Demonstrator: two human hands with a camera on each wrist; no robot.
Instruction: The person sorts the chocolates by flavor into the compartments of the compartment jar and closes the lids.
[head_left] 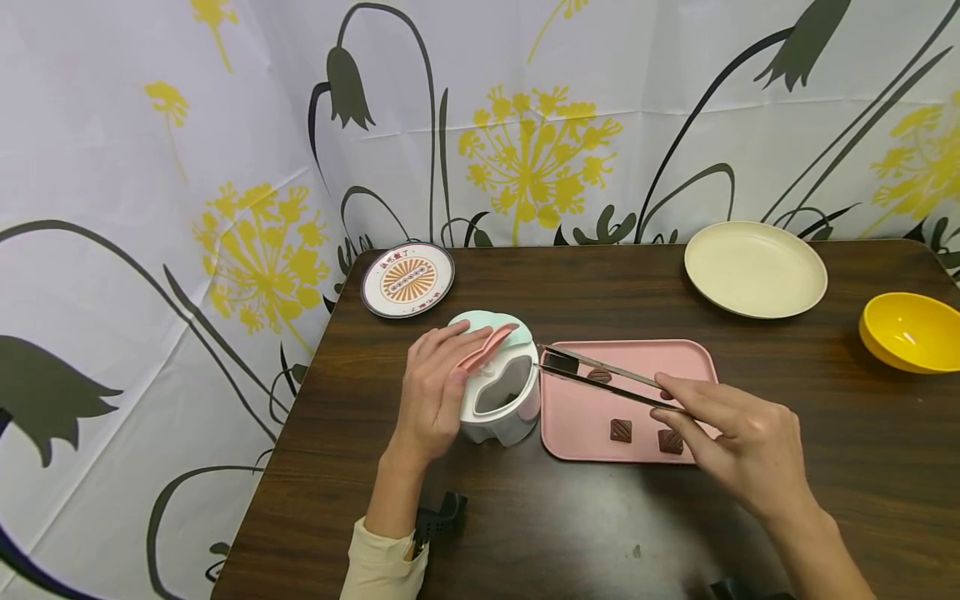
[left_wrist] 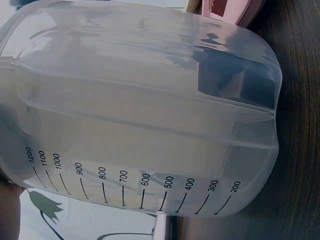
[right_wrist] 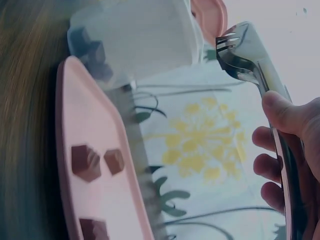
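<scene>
My left hand (head_left: 435, 383) holds up the pink flap (head_left: 489, 348) on the lid of a translucent container (left_wrist: 150, 110), its opening uncovered. Dark pieces (right_wrist: 92, 52) show through the container's lower wall. My right hand (head_left: 738, 433) grips metal tongs (head_left: 600, 379), one tip pronged like a fork, held beside the container's rim and over the pink tray (head_left: 577, 437). A dark patch shows at the tong tips; I cannot tell whether it is a chocolate. Chocolates (head_left: 621, 430) lie on the tray, with another chocolate (head_left: 671, 442) at its front right.
A patterned plate (head_left: 408, 280) stands behind the container at the back left. At the back right are a cream plate (head_left: 756, 271) and a yellow bowl (head_left: 911, 333). A flowered cloth (head_left: 525, 167) hangs along the dark wooden table's (head_left: 555, 525) back edge.
</scene>
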